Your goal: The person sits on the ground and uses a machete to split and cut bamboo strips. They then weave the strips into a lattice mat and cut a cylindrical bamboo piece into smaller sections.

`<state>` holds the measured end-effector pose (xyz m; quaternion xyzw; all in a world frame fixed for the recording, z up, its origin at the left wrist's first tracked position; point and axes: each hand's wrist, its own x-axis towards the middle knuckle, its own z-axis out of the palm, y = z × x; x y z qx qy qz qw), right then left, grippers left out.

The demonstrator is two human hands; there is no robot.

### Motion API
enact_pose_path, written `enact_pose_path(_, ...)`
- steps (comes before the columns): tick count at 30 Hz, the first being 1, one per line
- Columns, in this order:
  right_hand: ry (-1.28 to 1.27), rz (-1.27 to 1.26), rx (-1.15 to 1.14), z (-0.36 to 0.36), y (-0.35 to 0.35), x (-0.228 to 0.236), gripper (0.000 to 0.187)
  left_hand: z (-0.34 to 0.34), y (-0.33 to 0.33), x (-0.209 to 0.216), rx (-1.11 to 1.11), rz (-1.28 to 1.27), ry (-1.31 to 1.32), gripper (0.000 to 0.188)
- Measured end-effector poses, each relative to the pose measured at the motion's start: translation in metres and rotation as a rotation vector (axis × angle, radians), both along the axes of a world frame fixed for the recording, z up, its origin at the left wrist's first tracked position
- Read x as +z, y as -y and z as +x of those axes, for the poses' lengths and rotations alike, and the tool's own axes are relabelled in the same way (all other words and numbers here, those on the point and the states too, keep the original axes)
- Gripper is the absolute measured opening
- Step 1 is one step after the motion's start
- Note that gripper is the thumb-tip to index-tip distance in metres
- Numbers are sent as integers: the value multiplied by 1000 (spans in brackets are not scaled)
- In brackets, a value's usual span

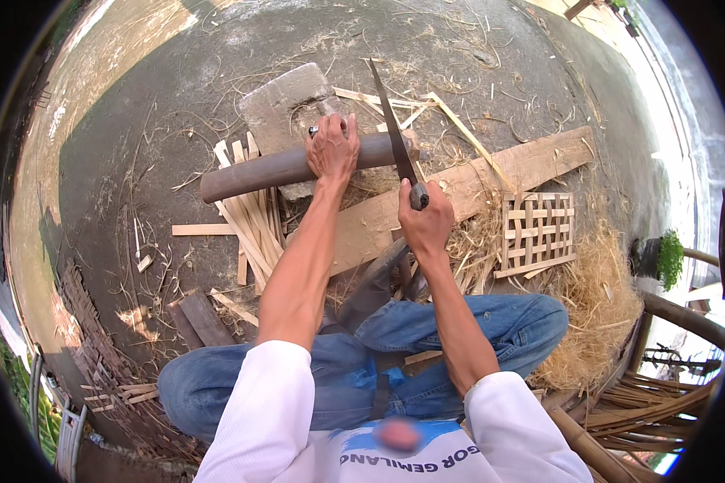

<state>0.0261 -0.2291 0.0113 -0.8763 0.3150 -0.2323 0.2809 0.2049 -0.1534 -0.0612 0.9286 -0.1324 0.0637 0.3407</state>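
Note:
A dark brown round pole (258, 179) lies crosswise in front of me, its right part over a pale stone block (278, 101). My left hand (333, 149) is closed over its middle from above and presses on it. My right hand (427, 217) is closed round the handle of a handsaw (390, 121). The saw's dark tapering blade points away from me and crosses the pole near its right end. From this angle I cannot tell whether the teeth have cut into the pole.
A long wooden plank (491, 177) runs slantwise under the work. Beside it stands a woven bamboo lattice (537, 229), with a heap of shavings (592, 298) at its right. Bamboo strips (250, 213) lie left, near wood pieces (205, 318). My crossed legs (475, 322) are close below.

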Motion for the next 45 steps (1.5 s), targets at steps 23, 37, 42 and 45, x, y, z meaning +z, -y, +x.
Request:
enact_pose_path(23,-32,29,43,14,19,-16,39,-24,-28,14,-175,408,-367,97)
enact_pose_path(37,-28,168,159,6,27,31,21,-23,-33,5,-213,328,-291,82)
enact_pose_path(42,-124,49,172,-90,10,34,22,-17,-36,5,-212,291,-323,75)
enact_pose_path(45,-121,76,147,-121,1,52,18,-21,-37,2,-201,268,-281,74)
